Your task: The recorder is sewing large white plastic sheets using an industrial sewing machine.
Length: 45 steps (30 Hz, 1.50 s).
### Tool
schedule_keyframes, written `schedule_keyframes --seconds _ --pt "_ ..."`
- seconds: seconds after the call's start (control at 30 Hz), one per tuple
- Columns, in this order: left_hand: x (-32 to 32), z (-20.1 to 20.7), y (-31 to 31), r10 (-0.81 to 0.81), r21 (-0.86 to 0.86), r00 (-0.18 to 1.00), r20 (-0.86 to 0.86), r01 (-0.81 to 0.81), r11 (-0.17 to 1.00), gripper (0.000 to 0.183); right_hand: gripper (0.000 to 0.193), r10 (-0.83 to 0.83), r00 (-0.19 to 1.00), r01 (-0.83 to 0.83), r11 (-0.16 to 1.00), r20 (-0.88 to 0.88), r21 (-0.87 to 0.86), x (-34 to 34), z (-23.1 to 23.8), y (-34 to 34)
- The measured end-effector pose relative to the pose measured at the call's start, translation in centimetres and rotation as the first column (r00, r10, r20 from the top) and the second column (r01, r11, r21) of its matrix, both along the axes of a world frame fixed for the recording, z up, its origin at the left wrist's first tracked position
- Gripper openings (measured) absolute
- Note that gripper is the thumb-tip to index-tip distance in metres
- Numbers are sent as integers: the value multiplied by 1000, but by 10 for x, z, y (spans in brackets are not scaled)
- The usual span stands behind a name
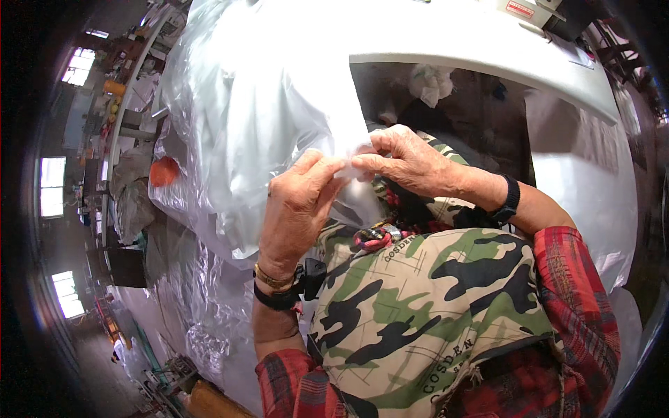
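A large sheet of clear plastic film drapes over the white table and hangs down toward my lap. My left hand pinches its edge between thumb and forefinger. Close beside it, almost touching, my right hand grips the same edge with thumb and fingers. Between the fingertips the film is bunched and whitish, and its exact fold cannot be made out. Both hands are above my lap, in front of a camouflage apron.
The white table edge curves across the far side. Beneath it lies a crumpled white bundle. An orange round object shows at the left by more crumpled plastic. A pale sheet hangs at the right.
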<state>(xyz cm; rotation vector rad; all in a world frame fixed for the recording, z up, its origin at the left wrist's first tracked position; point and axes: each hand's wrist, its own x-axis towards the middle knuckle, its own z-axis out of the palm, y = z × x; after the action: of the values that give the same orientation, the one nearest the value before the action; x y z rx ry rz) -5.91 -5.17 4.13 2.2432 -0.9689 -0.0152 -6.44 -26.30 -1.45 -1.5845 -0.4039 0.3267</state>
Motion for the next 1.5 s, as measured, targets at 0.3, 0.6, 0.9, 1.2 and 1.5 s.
schedule_keyframes --seconds 0.3,0.6,0.9,1.2,1.5 --pt "8 0 -3 270 -436 920 -283 -374 819 6 28 -33 999 33 999 -6 -40 -1 -4 -4" --pt "12 -14 -25 374 -363 690 619 -170 916 14 30 13 998 -11 999 -63 30 -1 4 -5" --pt "-3 -42 -29 314 -429 827 466 -99 898 9 33 69 995 -54 981 -75 185 2 -6 -1" --pt "3 -32 -34 185 -355 803 567 36 934 5 34 71 993 -57 988 -97 141 4 -7 2" --pt "-5 -54 -22 61 -175 827 559 46 984 11 31 108 994 -104 985 -28 136 2 -13 -5"
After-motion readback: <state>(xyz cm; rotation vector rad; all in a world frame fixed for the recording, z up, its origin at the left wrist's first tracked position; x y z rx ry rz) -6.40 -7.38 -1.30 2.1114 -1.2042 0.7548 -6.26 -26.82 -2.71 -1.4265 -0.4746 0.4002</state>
